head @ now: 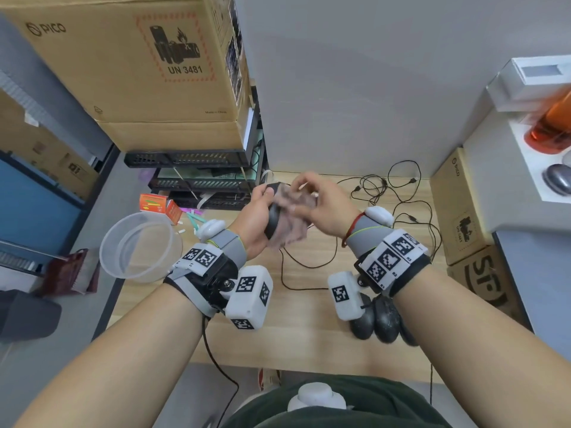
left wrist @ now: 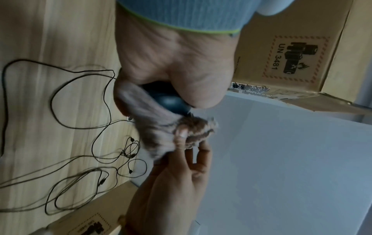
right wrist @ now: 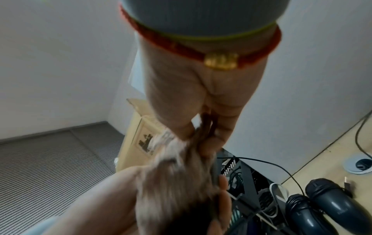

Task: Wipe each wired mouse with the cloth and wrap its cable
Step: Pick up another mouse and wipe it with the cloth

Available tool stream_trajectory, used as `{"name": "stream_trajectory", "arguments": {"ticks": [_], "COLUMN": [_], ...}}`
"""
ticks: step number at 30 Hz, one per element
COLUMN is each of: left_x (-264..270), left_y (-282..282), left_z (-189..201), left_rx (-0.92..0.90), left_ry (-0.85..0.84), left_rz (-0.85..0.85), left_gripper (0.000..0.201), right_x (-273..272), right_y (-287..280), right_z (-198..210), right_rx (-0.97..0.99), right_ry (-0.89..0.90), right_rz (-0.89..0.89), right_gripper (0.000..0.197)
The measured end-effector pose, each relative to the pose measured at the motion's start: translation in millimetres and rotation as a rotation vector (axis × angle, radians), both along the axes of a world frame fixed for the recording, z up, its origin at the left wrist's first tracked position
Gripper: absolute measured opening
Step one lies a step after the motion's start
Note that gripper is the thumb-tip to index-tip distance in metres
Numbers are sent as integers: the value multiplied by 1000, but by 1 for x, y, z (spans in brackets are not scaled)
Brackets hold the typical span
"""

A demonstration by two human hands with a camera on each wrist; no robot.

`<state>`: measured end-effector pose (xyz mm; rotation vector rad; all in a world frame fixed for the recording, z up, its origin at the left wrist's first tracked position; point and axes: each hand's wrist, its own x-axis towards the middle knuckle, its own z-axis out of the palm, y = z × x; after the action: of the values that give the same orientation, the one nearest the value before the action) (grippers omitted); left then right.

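Observation:
My left hand [head: 258, 216] grips a black wired mouse [head: 273, 220] above the wooden table [head: 309, 344], fingers curled round its body. My right hand [head: 321, 205] pinches a brownish-grey cloth [head: 292, 217] and holds it against the mouse. In the left wrist view the mouse [left wrist: 171, 101] shows under my palm with the cloth [left wrist: 153, 127] draped over it. In the right wrist view the cloth [right wrist: 177, 174] hangs blurred from my fingers [right wrist: 213, 139]. The mouse's black cable [head: 296, 267] trails down onto the table. Loose cables [head: 398, 193] lie tangled at the back right.
Other black mice [head: 381, 319] lie together at the near right under my right wrist. A clear plastic tub [head: 139, 245] sits left of the table. Big cardboard boxes [head: 139, 72] stand behind, smaller ones [head: 457, 211] at right. A grey mouse [head: 557, 179] rests on a white shelf.

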<state>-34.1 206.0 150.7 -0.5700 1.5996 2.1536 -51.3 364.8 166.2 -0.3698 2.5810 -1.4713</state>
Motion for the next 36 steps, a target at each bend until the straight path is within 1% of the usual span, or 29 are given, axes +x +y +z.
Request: {"name": "stream_trajectory", "arguments": {"ticks": [1,2,3,4,6,8,9,10,11,13,15,17,18,20,24,25,26,27,28,30,31,32,33,34,36], "left_x": [2,4,5,4,0,-5,-7,-10,-11,-13,-11,-6,-4,-2,-7,-7,-7,-6,-5,-2,-1,-2,-3,-5,-9], "left_y": [1,2,3,3,2,0,-2,-3,-4,-4,-3,0,1,3,0,-1,-2,-3,-2,0,0,1,1,-1,-5], "left_z": [1,2,3,3,5,9,11,11,13,16,18,17,16,14,13,14,14,16,17,18,18,18,19,18,19], "left_rx": [-18,-40,-49,-44,19,76,69,49,33,9,-20,-30,-33,-59,-42,-41,-38,-33,-26,-34,-42,-49,-46,-35,-10], "left_ry": [-1,2,5,7,6,3,4,9,17,34,31,17,13,13,0,-2,-2,-2,5,12,7,6,8,4,-9], "left_rz": [-39,-64,-66,-48,21,108,128,128,111,63,19,-31,-45,-51,-29,-29,-35,-48,-67,-116,-123,-120,-114,-106,-62], "left_gripper": [24,23,22,22,25,24,25,29,33,37,36,32,30,29,36,37,36,34,30,23,24,27,31,38,50], "right_x": [-5,-10,-13,-13,-5,5,9,11,10,6,-1,-11,-14,-16,0,1,-1,-5,-12,-21,-22,-21,-17,-11,3], "right_y": [1,1,0,-2,-9,-14,-16,-16,-14,-11,-9,-8,-8,-9,-10,-9,-7,-6,-3,2,3,3,0,-3,-8], "right_z": [-1,-3,-3,-2,1,0,-3,-5,-6,-4,2,5,6,7,10,10,10,10,10,10,11,11,13,15,16], "right_rx": [10,45,73,70,21,44,64,64,40,-22,-40,2,37,73,48,57,60,53,50,54,59,57,49,33,-18], "right_ry": [22,55,84,104,148,157,140,122,109,94,100,117,121,123,89,81,74,65,58,49,56,72,89,110,117], "right_rz": [-104,-158,-161,-127,37,241,308,323,295,176,-13,-193,-222,-161,179,218,197,115,-3,-208,-256,-265,-231,-159,64], "right_gripper": [25,24,22,18,13,15,16,17,18,19,16,15,16,18,16,17,21,27,30,25,23,21,20,20,19]}}
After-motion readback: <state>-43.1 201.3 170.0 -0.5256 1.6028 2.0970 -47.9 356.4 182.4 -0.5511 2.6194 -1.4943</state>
